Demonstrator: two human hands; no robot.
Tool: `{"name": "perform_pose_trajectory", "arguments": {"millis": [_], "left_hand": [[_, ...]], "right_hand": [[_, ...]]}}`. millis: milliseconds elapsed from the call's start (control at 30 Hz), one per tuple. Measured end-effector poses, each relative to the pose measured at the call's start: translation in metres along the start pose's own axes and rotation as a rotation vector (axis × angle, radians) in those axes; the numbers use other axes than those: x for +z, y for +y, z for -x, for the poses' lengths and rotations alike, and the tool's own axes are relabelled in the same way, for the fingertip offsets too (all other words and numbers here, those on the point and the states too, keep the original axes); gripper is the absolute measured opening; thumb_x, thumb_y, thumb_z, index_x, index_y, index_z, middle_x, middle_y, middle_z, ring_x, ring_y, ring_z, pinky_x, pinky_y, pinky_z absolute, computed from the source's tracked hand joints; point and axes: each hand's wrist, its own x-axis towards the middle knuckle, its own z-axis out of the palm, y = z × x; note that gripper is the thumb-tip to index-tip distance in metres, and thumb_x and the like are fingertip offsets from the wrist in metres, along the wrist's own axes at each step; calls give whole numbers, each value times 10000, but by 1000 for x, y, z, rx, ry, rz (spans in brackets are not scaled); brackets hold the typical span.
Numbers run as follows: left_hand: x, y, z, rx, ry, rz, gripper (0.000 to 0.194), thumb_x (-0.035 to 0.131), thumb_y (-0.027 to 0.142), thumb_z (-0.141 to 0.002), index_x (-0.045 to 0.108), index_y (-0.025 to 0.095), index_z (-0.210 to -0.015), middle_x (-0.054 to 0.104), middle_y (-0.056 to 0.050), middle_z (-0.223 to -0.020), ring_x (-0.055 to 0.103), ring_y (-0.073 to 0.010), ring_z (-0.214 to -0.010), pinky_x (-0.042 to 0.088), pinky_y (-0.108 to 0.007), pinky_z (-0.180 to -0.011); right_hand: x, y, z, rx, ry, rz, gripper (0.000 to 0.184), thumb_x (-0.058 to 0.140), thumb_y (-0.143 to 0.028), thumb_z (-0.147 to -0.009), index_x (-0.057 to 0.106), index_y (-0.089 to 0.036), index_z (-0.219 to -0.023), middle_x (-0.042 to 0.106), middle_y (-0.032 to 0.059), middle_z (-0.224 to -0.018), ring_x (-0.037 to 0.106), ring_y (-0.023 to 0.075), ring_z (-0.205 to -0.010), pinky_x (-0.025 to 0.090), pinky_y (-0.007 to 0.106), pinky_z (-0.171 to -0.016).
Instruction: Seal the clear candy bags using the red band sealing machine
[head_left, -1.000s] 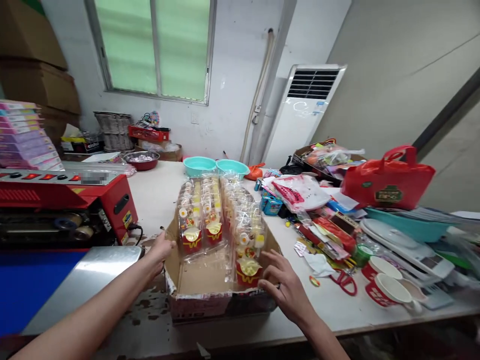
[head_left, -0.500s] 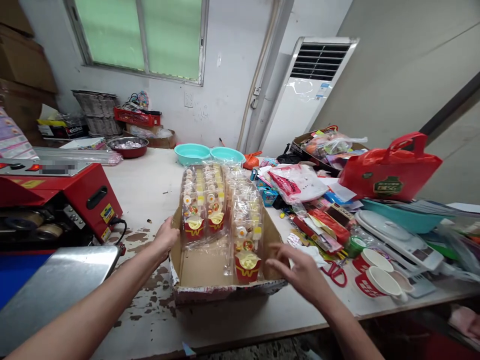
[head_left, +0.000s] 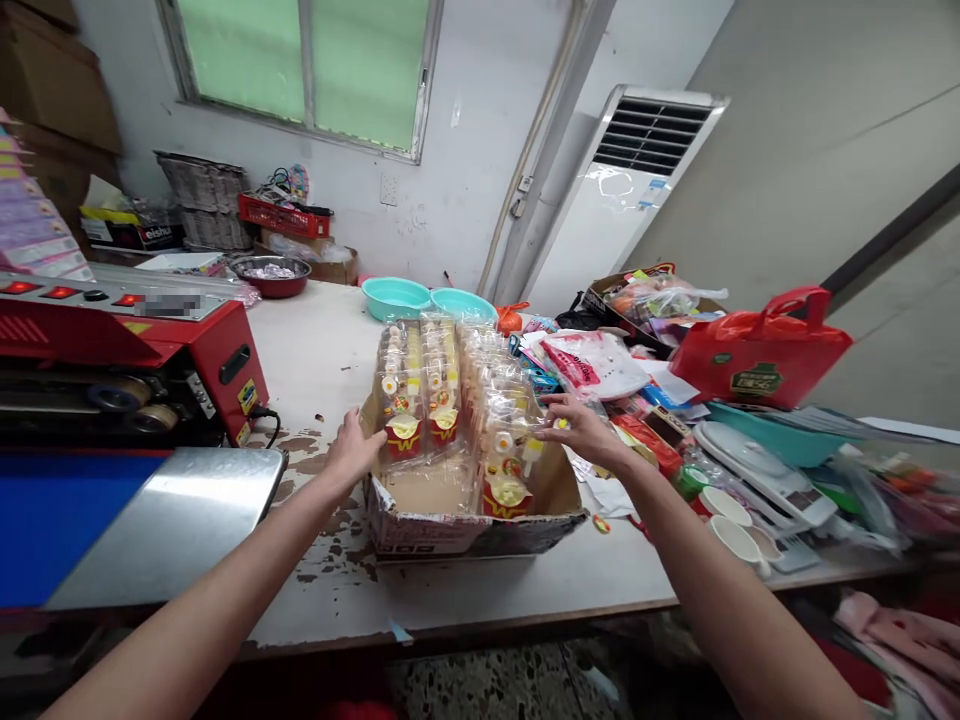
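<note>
A shallow cardboard box (head_left: pixel 480 535) sits on the table in front of me. Inside it stand rows of clear packets (head_left: pixel 506 490) with small food-shaped pieces and red fries cartons marked with a yellow W. My left hand (head_left: pixel 352 452) is at the box's left wall, its thumb over the rim and its fingers partly hidden on the outer side. My right hand (head_left: pixel 581 428) hovers by the right row, fingers apart and fingertips close to the packets; whether they touch is unclear. Bare cardboard shows at the box's near left.
A red machine (head_left: pixel 217 350) with a metal plate (head_left: pixel 187 510) stands to the left. Two turquoise basins (head_left: pixel 397 298) are behind the box. Right of it lie a red bag (head_left: pixel 757 350), a white scale (head_left: pixel 757 470), paper cups (head_left: pixel 731 540) and a small round piece (head_left: pixel 601 524).
My right hand has moved forward, from the box's near right corner to beside the packets. My left thumb now reaches inward over the rim. The view has shifted slightly.
</note>
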Motion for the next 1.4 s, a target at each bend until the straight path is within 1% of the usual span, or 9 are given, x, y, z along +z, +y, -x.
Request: {"name": "perform_pose_trajectory", "arguments": {"millis": [133,367,533,600,700,800,1033,1200,1400], "left_hand": [[-24,26,31,304,40,-56,681,586,322,-824,347,166,-1442,412,-158,-1466,383,-306,-1354,321,-472,-1119],[-66,85,47,395,-341,696,878,766,476,-709,372,211,-1448,480,-160,-1412,474,-303,-1274,446,-411,-1001],[-109,89,50,221,-278,954,411,828,383,-627,709,125,-924,699,-101,-894,641,-200,-803,503,-343,-767],[-125,77,52,152,-193,950,338,842,363,-599,713,115,-789,695,-85,-814,629,-178,-737,484,-315,-717],[-144,60,56,166,-84,962,397,836,407,-621,732,130,-885,712,-89,-907,637,-166,-789,450,-285,-740],[-160,54,59,191,-54,993,481,840,427,-626,715,165,-1010,708,-85,-1023,638,-161,-858,429,-269,-764],[-199,50,57,255,1,1057,377,816,380,-653,679,190,-948,713,-44,-867,653,-168,-793,480,-275,-708],[-215,21,54,4,-3,984,348,832,318,-554,657,166,-813,713,-52,-805,648,-174,-673,505,-271,-589],[-199,-34,41,-160,255,853,302,811,328,-492,648,131,-653,686,-62,-689,589,-141,-579,410,-208,-478]], "right_hand": [[-15,-61,16,-28,81,-234,382,775,-520,-682,650,-160,-664,706,118,-1046,655,259,-1027,527,421,-876],[-4,-196,-1,-277,229,-256,261,804,-420,-703,716,-174,-702,743,79,-811,712,245,-835,577,385,-784],[45,-252,-19,-374,119,-368,235,813,-412,-696,721,-196,-682,745,67,-788,717,230,-799,592,343,-713],[64,-264,-26,-399,101,-386,228,803,-412,-707,721,-202,-681,740,58,-761,716,222,-787,591,337,-700],[79,-282,-36,-442,93,-386,217,789,-409,-725,721,-207,-688,736,47,-760,713,212,-792,587,335,-703],[80,-304,-44,-486,99,-373,200,796,-399,-718,721,-214,-696,735,33,-764,708,201,-804,586,325,-721],[97,-343,-56,-468,25,-551,248,839,-404,-647,712,-193,-675,735,44,-777,681,167,-724,578,304,-672],[152,-327,-59,-272,-61,-734,316,853,-440,-599,701,-169,-652,722,63,-725,660,163,-667,539,297,-615],[236,-295,-48,109,-203,-950,367,892,-419,-470,692,-151,-621,686,40,-635,589,133,-568,471,265,-557]]}}
